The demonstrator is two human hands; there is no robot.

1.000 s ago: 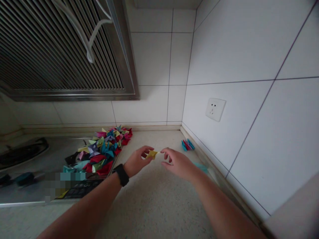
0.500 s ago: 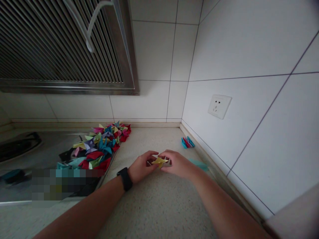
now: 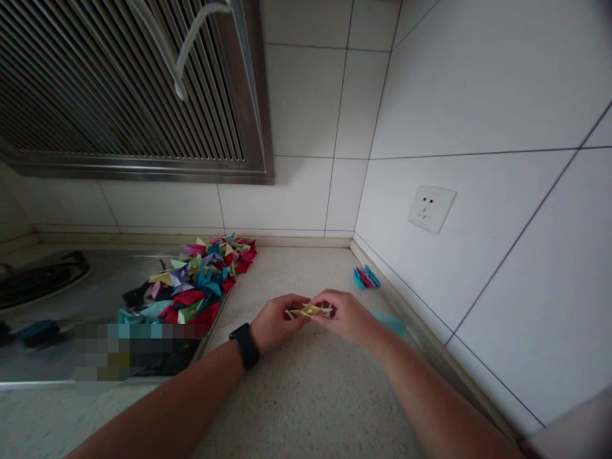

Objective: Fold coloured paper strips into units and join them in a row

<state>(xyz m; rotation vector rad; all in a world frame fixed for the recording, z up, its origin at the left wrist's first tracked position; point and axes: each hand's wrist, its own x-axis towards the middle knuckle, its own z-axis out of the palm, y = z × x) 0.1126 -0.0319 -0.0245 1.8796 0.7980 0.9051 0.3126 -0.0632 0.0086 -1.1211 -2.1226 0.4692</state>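
Observation:
Between my two hands is a yellow origami paper crane (image 3: 310, 310), a small folded piece with thin points at its sides, held just above the counter (image 3: 306, 389). My left hand (image 3: 276, 320), with a black watch on the wrist, pinches its left side between thumb and fingers. The right side is pinched by my right hand (image 3: 348, 317). The fingertips of both hands almost meet at the middle and cover parts of the paper.
Many coloured folded-paper pieces (image 3: 205, 274) lie heaped on the stove (image 3: 105, 274) at left. Blue and red folded paper (image 3: 366, 276) sits near the right wall. A translucent teal thing (image 3: 389, 322) lies behind my right wrist. A range hood (image 3: 143, 169) hangs above the stove.
My hands have drawn closer together on the yellow paper crane, which now looks flatter and wider. The view has shifted slightly, moving the surroundings a little to the right.

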